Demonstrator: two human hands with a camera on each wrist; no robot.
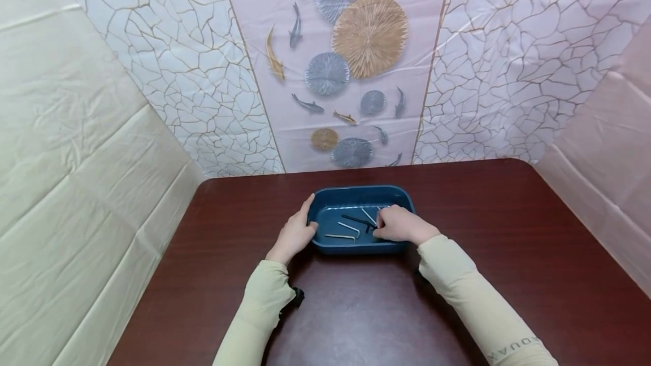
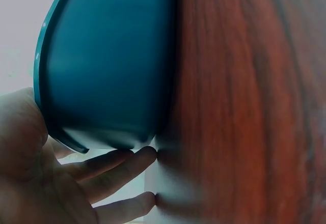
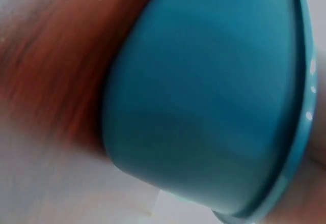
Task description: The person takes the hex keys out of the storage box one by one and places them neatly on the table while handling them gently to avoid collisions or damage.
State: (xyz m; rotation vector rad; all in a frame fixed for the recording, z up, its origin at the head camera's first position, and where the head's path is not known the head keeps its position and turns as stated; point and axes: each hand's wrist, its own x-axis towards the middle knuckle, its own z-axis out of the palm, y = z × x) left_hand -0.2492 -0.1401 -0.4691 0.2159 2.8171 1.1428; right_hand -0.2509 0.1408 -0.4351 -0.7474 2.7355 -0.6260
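Observation:
A dark blue rectangular tray (image 1: 356,249) stands on the table with several L-shaped hex keys lying in it. Among them are a brass-toned hex key (image 1: 339,236), a silver hex key (image 1: 348,226) and a black hex key (image 1: 356,219). My left hand (image 1: 294,235) grips the tray's left end, thumb at the rim and the other fingers along the outer wall. Inside the tray's right half is my right hand (image 1: 402,225), fingers bent down at the black hex key's end. Its fingertips are partly hidden, and the right wrist view shows only the tray's outer wall (image 3: 204,96).
A dark red-brown wooden table (image 1: 254,202) lies under the tray, its far edge against a patterned wall hanging (image 1: 351,100). Pale cloth walls (image 1: 76,185) stand on both sides. Both forearms wear light sleeves (image 1: 458,275).

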